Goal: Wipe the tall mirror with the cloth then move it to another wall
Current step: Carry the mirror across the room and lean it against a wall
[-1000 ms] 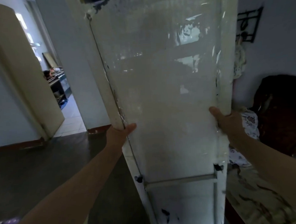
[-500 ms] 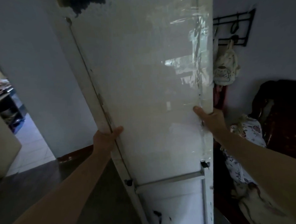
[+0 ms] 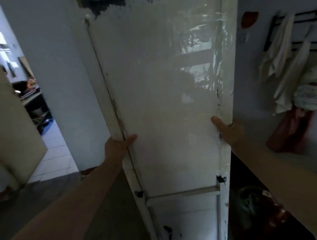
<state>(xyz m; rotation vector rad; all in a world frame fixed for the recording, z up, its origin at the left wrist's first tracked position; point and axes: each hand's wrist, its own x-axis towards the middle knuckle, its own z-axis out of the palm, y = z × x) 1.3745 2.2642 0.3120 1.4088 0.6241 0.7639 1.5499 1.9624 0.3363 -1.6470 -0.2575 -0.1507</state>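
Left hand (image 3: 117,148) clamps the left edge of the tall mirror (image 3: 164,110); right hand (image 3: 228,131) clamps its right edge. Its white back faces the person, between the doorway (image 3: 37,124) left and hanging clothes (image 3: 287,67) right.

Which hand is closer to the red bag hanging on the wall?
The right hand, gripping the mirror's edge nearest the red bag. The left hand holds the far edge.

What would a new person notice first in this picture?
The tall mirror fills the middle of the view, its white back toward the camera. The left hand and right hand grip its two side edges. An open doorway shows at left; clothes hang on the right wall.
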